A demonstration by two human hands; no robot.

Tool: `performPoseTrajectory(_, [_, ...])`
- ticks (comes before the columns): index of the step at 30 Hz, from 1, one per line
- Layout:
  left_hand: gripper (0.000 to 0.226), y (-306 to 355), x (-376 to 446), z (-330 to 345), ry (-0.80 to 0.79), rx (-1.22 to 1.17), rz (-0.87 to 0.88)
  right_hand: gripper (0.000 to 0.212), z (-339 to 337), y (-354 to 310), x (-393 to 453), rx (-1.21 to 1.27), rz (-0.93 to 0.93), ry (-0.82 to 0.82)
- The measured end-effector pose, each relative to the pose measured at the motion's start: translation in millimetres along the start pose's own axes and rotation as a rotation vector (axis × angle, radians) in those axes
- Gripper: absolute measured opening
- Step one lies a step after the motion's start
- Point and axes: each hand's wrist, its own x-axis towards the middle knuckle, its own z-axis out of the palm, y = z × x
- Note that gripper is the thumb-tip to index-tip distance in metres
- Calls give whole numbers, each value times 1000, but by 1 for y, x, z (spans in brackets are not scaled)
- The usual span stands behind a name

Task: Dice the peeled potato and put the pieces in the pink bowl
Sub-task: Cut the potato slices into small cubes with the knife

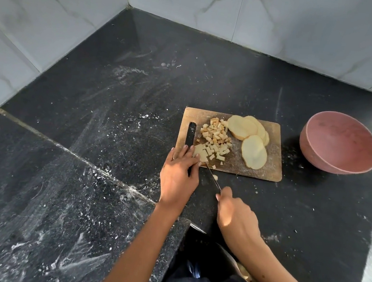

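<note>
**Dicing underway, pink bowl unfilled**

Where the black speckled stone counter meets pale marbled wall tiles, it is dusted with white smears and crumbs. Pink bowl sits at the far right, round, matte, tipped slightly toward the camera; nothing visible inside it. Just left of it, apart, lies a rectangular wooden cutting board, worn and scored, with a slotted handle hole at its left end.

On the board: round potato slices, pale and smooth, overlapping at the far right, one lying flat nearer. Left of them, a loose heap of small diced cubes. At the board's near-left corner, a stack of potato strips partly cut.

Left hand, fingers extended and pressed down, pins the strips. Right hand is curled around the knife handle; thin blade angles up to the strips. One stray potato piece lies on the counter just off the board's near edge.
</note>
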Motion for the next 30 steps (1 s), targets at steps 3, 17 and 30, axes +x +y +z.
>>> performPoseTrajectory(3, [17, -1, -1, -1, 10, -4, -5, 20, 2, 9, -5, 32, -39, 64])
performPoseTrajectory(17, [16, -6, -5, -1, 73, -37, -21, 30, -20, -8, 14, 102, -94, 144])
performPoseTrajectory(30, [18, -10, -3, -1, 43, -23, -18, 23, -14, -36, 35, 27, -64, 136])
